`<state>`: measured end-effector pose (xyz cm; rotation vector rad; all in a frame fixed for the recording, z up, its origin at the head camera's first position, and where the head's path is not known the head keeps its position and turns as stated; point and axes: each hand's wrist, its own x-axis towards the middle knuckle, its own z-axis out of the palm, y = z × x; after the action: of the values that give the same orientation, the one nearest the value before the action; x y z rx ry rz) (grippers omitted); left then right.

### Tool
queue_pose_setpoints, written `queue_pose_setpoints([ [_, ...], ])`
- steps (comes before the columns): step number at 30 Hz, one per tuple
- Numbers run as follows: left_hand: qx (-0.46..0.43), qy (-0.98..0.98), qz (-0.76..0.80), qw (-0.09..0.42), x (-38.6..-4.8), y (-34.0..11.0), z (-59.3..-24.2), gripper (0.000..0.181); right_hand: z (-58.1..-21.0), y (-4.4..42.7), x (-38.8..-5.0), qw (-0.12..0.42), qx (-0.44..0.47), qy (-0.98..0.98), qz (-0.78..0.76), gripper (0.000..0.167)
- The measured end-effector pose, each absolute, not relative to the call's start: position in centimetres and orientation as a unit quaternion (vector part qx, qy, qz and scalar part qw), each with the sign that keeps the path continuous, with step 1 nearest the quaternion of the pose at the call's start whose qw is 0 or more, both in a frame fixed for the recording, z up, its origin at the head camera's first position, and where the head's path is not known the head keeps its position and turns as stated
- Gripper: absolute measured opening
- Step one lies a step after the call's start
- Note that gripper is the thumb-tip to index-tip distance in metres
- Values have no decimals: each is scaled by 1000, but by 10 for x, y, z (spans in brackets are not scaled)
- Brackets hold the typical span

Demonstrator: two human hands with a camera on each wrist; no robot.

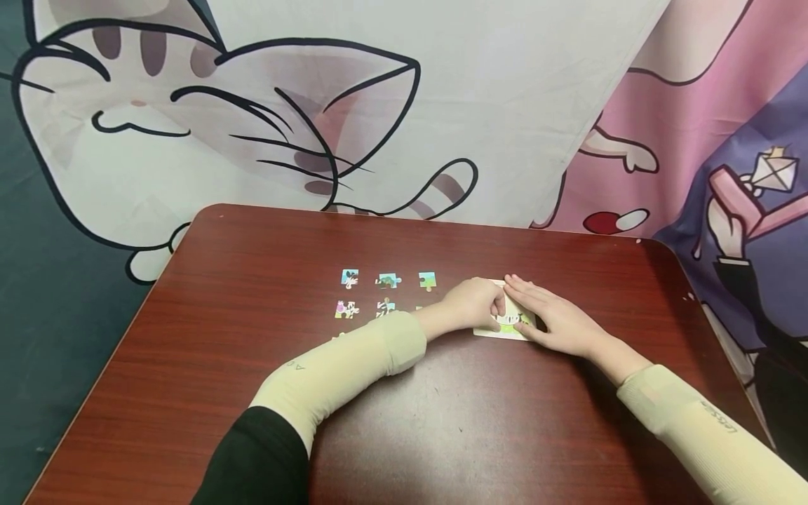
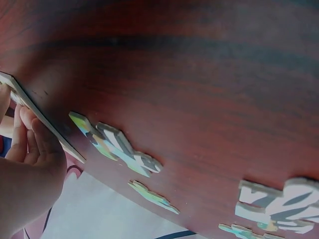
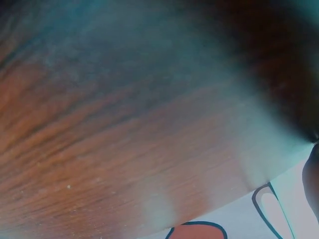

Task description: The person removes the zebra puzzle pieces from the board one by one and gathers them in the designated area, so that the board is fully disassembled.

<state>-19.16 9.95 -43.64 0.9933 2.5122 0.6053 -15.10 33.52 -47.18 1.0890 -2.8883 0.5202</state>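
Observation:
A pale, card-like puzzle board with a green and white picture lies on the table, partly covered by both hands. My left hand is over its left side with bent fingers; whether they pinch a piece is hidden. In the left wrist view those curled fingers are at the board's edge. Along the board's right side, my right hand rests with fingers extended and thumb spread apart. Left of the board lie several loose jigsaw pieces, among them a green-blue piece and a zebra-striped piece.
The reddish-brown table has rounded far corners. Behind it hangs a cloth printed with a cartoon cat, beside a pink and purple part. My left sleeve covers some of the nearer pieces. The right wrist view is blurred, mostly tabletop.

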Motion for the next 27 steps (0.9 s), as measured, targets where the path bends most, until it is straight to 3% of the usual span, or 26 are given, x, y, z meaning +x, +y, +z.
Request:
queue_pose_setpoints([
  [27, 340, 895, 211, 194, -192, 103, -438, 20, -466, 336, -152, -14, 363, -915, 177, 73],
])
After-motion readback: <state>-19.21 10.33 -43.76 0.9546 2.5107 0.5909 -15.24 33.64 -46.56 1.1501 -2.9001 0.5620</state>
